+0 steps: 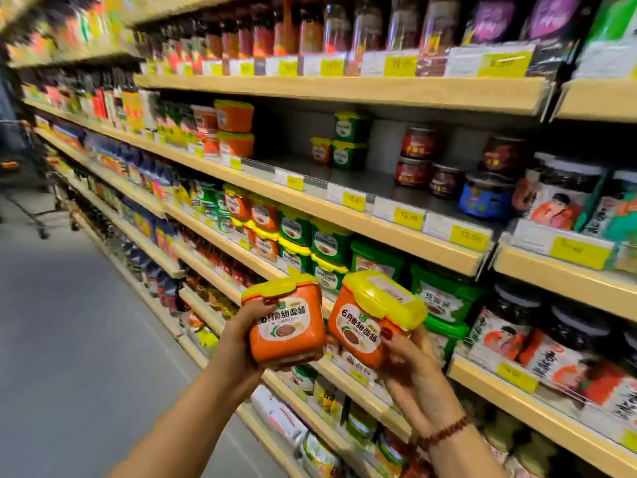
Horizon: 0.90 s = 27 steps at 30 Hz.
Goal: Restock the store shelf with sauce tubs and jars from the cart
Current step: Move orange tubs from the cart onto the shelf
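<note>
Head view: an upright orange sauce tub is gripped by the curled fingers of the left hand. A tilted second tub is gripped by the right hand. Both are held before the shelf.

Grey smooth floor down a store aisle; tiered shelves with pale wooden edges and yellow price tags; dimmer far left.

Two yellow-lidded orange tubs are held aloft. On the sparsely stocked shelf behind them stand two stacked green tubs, one small orange tub, four dark red jars and one blue jar.
</note>
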Tool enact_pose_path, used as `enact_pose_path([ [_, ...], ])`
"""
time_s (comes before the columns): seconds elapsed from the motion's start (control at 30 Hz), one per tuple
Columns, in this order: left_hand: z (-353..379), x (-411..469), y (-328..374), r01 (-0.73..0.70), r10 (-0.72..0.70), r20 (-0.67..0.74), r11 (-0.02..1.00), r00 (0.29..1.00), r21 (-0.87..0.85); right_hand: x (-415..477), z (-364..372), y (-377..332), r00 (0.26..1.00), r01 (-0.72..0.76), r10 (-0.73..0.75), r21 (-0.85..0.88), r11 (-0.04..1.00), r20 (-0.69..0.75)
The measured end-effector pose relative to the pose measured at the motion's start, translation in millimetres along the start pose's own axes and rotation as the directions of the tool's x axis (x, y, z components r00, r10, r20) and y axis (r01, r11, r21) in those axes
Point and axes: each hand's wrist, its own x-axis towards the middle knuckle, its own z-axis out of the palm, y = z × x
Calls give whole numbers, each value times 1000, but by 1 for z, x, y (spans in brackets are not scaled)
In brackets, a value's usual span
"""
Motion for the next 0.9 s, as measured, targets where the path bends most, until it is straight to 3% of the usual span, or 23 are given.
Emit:
enact_pose_path([
  [0.2,-19,35,41,-155,151,-110,987,982,-35,72,49,-4,970,-49,50,-10,999,237],
  [0.37,-40,54,78,-248,242,-167,969,956,-17,125,87,0,941,-63,68,-25,998,332],
  [0.63,-98,99,145,-346,339,-166,938,926,-12,207,151,30,933,-47,72,-79,996,354],
  [0.9,-178,156,232,-331,327,-95,943,940,-35,288,236,92,925,57,-24,-75,996,379],
])
